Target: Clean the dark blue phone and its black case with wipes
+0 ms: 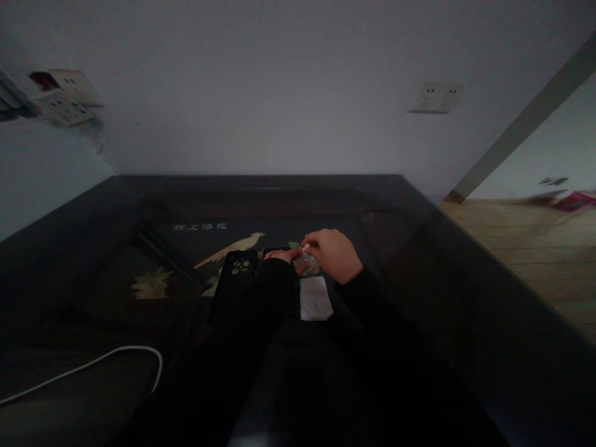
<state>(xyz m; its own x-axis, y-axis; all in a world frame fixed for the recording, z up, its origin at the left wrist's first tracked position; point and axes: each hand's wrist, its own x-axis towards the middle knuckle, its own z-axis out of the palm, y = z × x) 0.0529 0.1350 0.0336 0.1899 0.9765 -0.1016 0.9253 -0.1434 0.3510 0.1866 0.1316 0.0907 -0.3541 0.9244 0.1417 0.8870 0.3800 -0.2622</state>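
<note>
A small clear bottle [306,266] stands on the dark tabletop. My left hand [285,254] is closed around its left side, with part of the fingers hidden behind it. Thumb and fingers of my right hand [334,253] pinch a small white piece [306,248] right above the bottle; whether it is a cap or a bit of cotton I cannot make out. Just below the bottle lies a folded white tissue [315,299]. To the left of my left hand rests a black phone case [234,279] with camera cutouts, partly covered by my sleeve.
The dark glossy table [261,181] bears a bird picture [237,246] and white lettering. A white cable [133,348] curves across its left front. Sockets [437,97] sit on the wall behind, and a wooden floor [507,233] shows at the right.
</note>
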